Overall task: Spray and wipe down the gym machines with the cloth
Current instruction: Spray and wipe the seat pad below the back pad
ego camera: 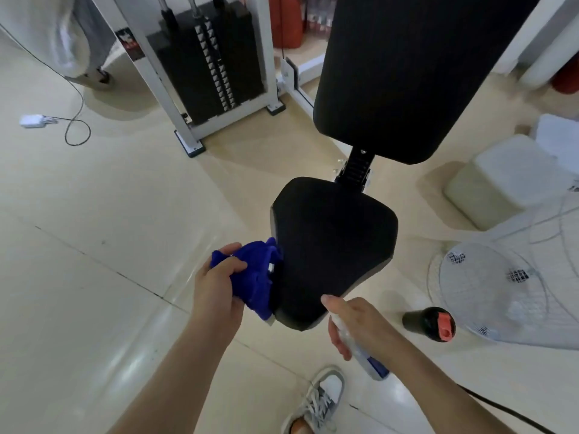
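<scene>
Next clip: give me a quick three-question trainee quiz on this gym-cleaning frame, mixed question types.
1. True or false: the blue cloth touches the seat pad's left edge.
2. Which hand holds the spray bottle?
3. What stands on the floor right of the seat? A) black bottle with orange cap B) dumbbell C) bucket

Key: 1 true; 2 right hand; 3 A. The left hand has the cloth in its grip.

Seat pad (332,245) before back pad (404,73), weight stack (206,61) behind left, fan (501,286) right, bottle (430,324) beside fan
</scene>
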{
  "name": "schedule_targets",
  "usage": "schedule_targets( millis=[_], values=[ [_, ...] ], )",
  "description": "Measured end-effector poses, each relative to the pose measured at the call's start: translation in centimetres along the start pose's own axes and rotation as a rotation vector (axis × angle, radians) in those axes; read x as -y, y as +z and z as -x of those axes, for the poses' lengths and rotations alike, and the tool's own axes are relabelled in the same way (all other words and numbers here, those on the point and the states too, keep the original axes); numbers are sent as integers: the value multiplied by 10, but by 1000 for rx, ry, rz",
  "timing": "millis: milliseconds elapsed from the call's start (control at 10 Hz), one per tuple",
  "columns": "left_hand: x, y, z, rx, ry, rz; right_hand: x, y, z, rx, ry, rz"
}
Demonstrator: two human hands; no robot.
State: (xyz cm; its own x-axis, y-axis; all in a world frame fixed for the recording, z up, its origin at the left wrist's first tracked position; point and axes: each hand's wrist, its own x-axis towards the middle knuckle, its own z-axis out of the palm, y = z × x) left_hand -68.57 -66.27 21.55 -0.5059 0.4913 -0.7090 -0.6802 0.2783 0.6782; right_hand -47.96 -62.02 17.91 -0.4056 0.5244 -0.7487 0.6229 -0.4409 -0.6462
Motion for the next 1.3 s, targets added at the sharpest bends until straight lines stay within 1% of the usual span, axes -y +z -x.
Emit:
schedule_targets(
  millis=[100,200,300,400,500,600,700,800,900,1000,1100,1200,1300],
  values=[
    [5,-20,13,-42,-16,99,7,15,4,-6,-4,-33],
    [17,-41,28,-34,-23,145,12,34,7,-59,-17,80],
    [29,-54,44,-40,-34,239,15,45,4,-117,-34,40],
    [35,-56,50,-27,-54,210,16,45,-4,-131,87,24],
    [35,-37,47,-43,-38,144,20,31,-16,-129,151,-16],
    [39,-3,44,131,46,0,28,4,-29,-163,192,-9],
    [76,19,17,402,394,-1113,35,-28,-51,-212,176,-27],
    [99,18,-18,348,844,-1901,36,-49,-68,-159,163,-10],
    [89,32,-41,510,805,-1999,43,-63,-85,-137,154,33],
    [78,59,-69,367,736,-1979,53,-75,-102,-107,114,32],
    [75,79,-86,303,624,-1956,59,-89,-113,-110,57,61],
    [78,69,-67,384,626,-1966,61,-103,-118,-95,39,64],
    [88,48,-24,556,606,-1896,62,-109,-121,-52,47,58]
  ],
)
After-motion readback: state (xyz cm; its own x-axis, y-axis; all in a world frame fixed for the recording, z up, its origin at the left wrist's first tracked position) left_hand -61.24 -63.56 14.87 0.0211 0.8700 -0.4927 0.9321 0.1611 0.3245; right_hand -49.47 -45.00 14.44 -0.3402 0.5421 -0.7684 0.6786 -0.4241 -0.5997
